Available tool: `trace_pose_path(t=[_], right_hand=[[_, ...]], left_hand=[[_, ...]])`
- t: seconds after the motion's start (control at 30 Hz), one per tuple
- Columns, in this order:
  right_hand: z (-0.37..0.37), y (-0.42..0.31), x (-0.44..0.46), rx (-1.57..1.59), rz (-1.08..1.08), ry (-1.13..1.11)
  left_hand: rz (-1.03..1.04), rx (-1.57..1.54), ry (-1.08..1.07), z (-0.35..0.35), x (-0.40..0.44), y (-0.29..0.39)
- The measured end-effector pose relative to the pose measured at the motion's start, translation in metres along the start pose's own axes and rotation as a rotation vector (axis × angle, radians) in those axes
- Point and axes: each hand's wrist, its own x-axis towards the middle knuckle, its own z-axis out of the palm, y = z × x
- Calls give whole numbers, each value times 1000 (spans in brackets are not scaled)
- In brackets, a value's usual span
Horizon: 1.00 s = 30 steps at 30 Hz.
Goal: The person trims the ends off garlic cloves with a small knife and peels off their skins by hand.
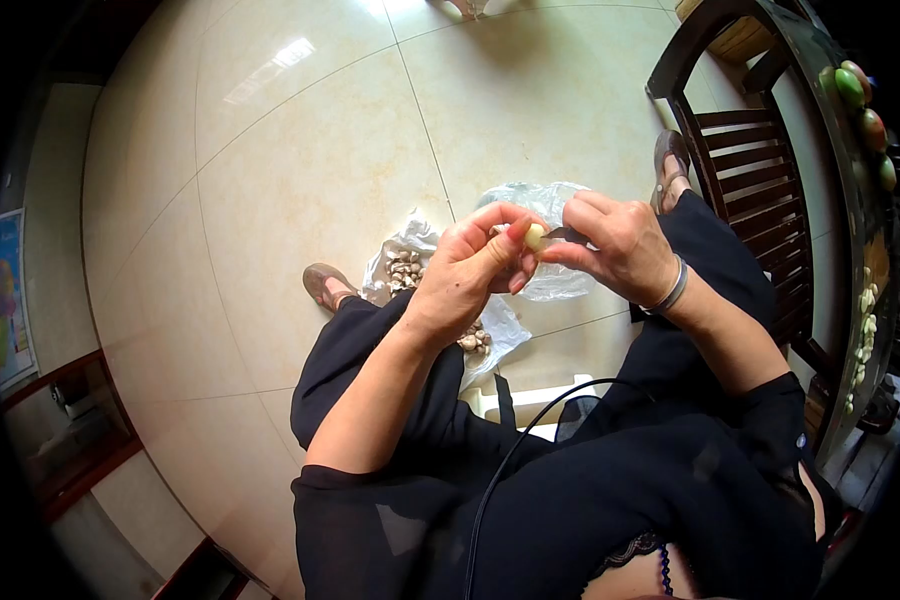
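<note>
A pale peeled garlic clove [535, 237] is pinched between the thumb and fingers of my left hand [470, 260]. My right hand [620, 245] is closed round a small knife [570, 235]; its short dark blade points left and meets the clove's side. Most of the knife's handle is hidden in my fist. Below my hands, unpeeled garlic [405, 270] lies in a white plastic bag [510, 332] on the floor, partly covered by my left forearm. Behind my hands spreads a clear plastic bag [560, 287], whose contents I cannot make out.
To the right stands a dark slatted wooden chair [755, 185] beside a table edge carrying several green-red fruits [850, 88] and small white pieces [863, 325] like garlic cloves. A white plastic stool [568, 388] is between my legs. Pale floor tiles [300, 170] extend left and ahead.
</note>
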Motion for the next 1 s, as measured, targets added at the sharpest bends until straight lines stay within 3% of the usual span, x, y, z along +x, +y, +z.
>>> trace_pose_path(t=[0.5, 1.0], right_hand=[[0, 1, 0, -101, -26, 7], [-2, 1, 2, 3, -18, -11]], left_hand=[[0, 6, 9, 0, 1, -1], [-13, -45, -12, 0, 2, 0]])
